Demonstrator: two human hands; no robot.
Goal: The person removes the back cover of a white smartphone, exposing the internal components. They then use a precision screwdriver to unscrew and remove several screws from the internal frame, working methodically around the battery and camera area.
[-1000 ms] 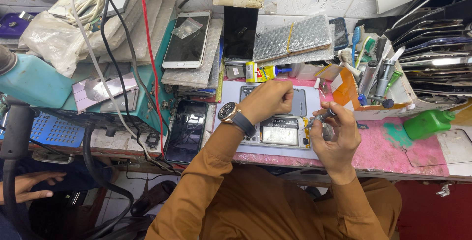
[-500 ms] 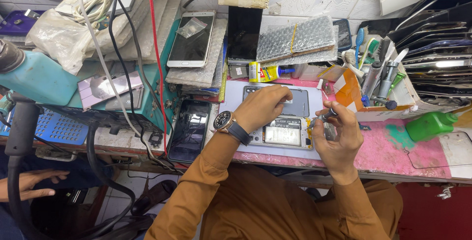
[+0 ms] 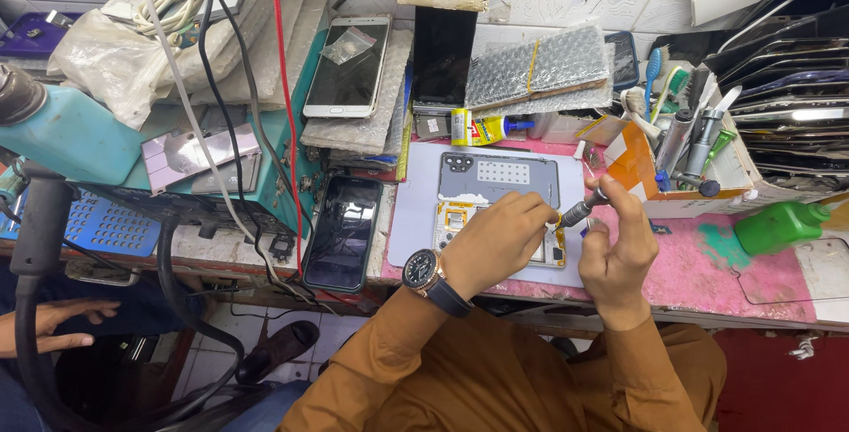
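Cluttered pink table (image 3: 707, 264) under stacked screens and cables. At centre, on a pale mat (image 3: 411, 211), an opened phone (image 3: 500, 198) with back cover off, insides showing. Left hand (image 3: 495, 242) resting on its lower half, fingers curled, pressing down, grip holding nothing else. Right hand (image 3: 619, 251) just beside, grip pinching a screwdriver (image 3: 579, 211), tip at the phone's right edge. Near left: dark phone (image 3: 343, 230). Behind: small glue bottle (image 3: 482, 129).
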